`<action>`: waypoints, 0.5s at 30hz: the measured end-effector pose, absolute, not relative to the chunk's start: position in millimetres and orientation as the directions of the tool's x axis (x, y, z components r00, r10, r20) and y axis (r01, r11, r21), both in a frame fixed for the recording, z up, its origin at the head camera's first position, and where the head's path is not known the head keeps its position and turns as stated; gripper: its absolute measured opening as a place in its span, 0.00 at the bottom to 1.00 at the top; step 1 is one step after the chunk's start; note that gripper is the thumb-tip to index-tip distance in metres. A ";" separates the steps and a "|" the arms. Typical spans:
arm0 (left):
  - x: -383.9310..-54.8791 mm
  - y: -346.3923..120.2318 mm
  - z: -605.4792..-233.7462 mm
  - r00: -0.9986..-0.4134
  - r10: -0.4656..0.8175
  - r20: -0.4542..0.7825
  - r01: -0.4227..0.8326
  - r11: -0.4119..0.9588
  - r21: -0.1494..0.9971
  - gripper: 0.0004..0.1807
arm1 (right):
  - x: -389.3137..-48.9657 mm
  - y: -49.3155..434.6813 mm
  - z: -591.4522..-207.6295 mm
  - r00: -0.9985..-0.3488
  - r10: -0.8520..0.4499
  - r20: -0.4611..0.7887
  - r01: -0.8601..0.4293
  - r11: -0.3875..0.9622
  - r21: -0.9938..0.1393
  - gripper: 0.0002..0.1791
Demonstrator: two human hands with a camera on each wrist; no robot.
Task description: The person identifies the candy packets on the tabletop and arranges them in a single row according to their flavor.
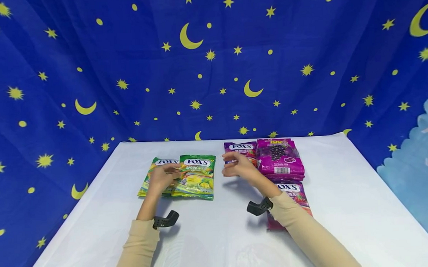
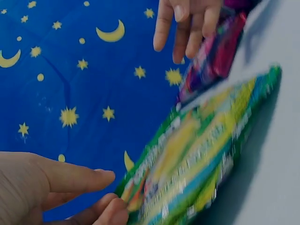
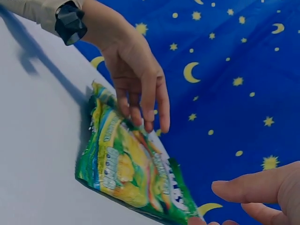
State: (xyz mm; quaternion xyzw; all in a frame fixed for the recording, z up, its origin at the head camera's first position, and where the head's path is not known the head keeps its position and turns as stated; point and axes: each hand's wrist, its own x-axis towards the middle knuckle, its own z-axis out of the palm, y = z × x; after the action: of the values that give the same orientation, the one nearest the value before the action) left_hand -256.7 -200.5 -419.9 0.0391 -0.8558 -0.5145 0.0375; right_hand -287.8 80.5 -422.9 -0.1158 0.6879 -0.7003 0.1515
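Note:
Two green-and-yellow FOX'S candy bags lie side by side left of centre in the head view, the right-hand bag (image 1: pixel 198 181) overlapping the left-hand bag (image 1: pixel 149 182). My left hand (image 1: pixel 162 178) is over them, fingers loosely bent and thumb apart; in the right wrist view this hand's fingertips (image 3: pixel 148 125) hang right at a green bag (image 3: pixel 126 168). Nothing is gripped in my right hand (image 1: pixel 241 168), raised with relaxed, spread fingers between the green bags and the purple ones. Behind it a FOX'S Berries bag (image 1: pixel 235 146) is partly hidden.
A magenta candy bag with a dark fruit picture (image 1: pixel 281 164) lies right of the Berries bag. Another FOX'S berry bag (image 1: pixel 297 195) sits in front, partly covered by my right forearm. The white table (image 1: pixel 210 235) meets a blue star-and-moon cloth (image 1: pixel 155 72) at its back edge.

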 end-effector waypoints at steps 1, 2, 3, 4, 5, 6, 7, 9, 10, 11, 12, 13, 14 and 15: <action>-256.6 -199.1 -419.0 -0.996 -0.084 0.008 -0.029 0.432 0.901 0.18 | -286.3 83.8 -420.7 -0.928 -0.370 -0.042 0.040 0.013 -0.999 0.34; -256.3 -197.4 -418.2 -0.998 -0.059 -0.011 -0.033 0.383 0.923 0.18 | -284.6 87.4 -418.1 -0.928 -0.371 -0.042 0.034 0.028 -0.999 0.35; -256.2 -195.7 -417.6 -0.999 -0.027 -0.029 -0.036 0.334 0.942 0.19 | -283.0 91.6 -415.9 -0.927 -0.372 -0.041 0.028 0.042 -0.999 0.35; -255.8 -193.6 -417.0 -0.999 0.008 -0.044 -0.039 0.287 0.957 0.20 | -281.4 96.4 -414.0 -0.927 -0.372 -0.041 0.020 0.060 -0.998 0.35; -255.4 -191.5 -416.5 -0.997 0.050 -0.054 -0.041 0.240 0.970 0.21 | -280.0 101.7 -412.4 -0.928 -0.372 -0.037 0.007 0.082 -0.997 0.35; -255.4 -189.1 -416.2 -0.994 0.091 -0.066 -0.047 0.190 0.981 0.22 | -278.5 107.4 -410.5 -0.928 -0.372 -0.038 0.000 0.101 -0.995 0.35; -255.4 -186.5 -416.3 -0.989 0.125 -0.074 -0.055 0.145 0.988 0.23 | -277.0 113.4 -408.7 -0.928 -0.372 -0.038 -0.007 0.118 -0.993 0.35; -256.2 -180.4 -416.6 -0.978 0.191 -0.087 -0.076 0.063 0.995 0.25 | -275.0 125.8 -405.9 -0.926 -0.377 -0.034 -0.017 0.131 -0.991 0.36; -256.7 -176.9 -416.7 -0.972 0.216 -0.091 -0.086 0.033 0.996 0.26 | -274.1 132.2 -404.4 -0.926 -0.377 -0.031 -0.023 0.138 -0.990 0.36; -257.6 -173.4 -417.0 -0.967 0.239 -0.092 -0.091 0.014 0.996 0.27 | -273.5 138.4 -403.0 -0.925 -0.378 -0.030 -0.025 0.139 -0.990 0.36; -258.6 -169.2 -417.2 -0.963 0.252 -0.094 -0.098 0.000 0.995 0.27 | -273.0 144.6 -401.5 -0.925 -0.379 -0.027 -0.025 0.133 -0.991 0.36; -259.7 -164.6 -416.9 -0.960 0.263 -0.099 -0.107 -0.015 0.994 0.27 | -272.5 150.6 -400.0 -0.928 -0.373 -0.026 -0.026 0.133 -0.991 0.36; -261.1 -160.0 -416.8 -0.954 0.282 -0.100 -0.114 -0.034 0.993 0.27 | -272.2 156.5 -398.4 -0.931 -0.364 -0.023 -0.028 0.135 -0.990 0.36; -262.4 -155.2 -416.2 -0.949 0.299 -0.100 -0.117 -0.041 0.992 0.28 | -271.8 162.3 -396.8 -0.935 -0.354 -0.018 -0.032 0.135 -0.990 0.36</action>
State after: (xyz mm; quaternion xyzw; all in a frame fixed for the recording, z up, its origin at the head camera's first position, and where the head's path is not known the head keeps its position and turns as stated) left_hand -262.4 -155.2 -416.2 -0.0672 -0.6770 -0.7184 -0.1450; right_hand -271.8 162.3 -396.8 -0.1301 0.7429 -0.6447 0.1250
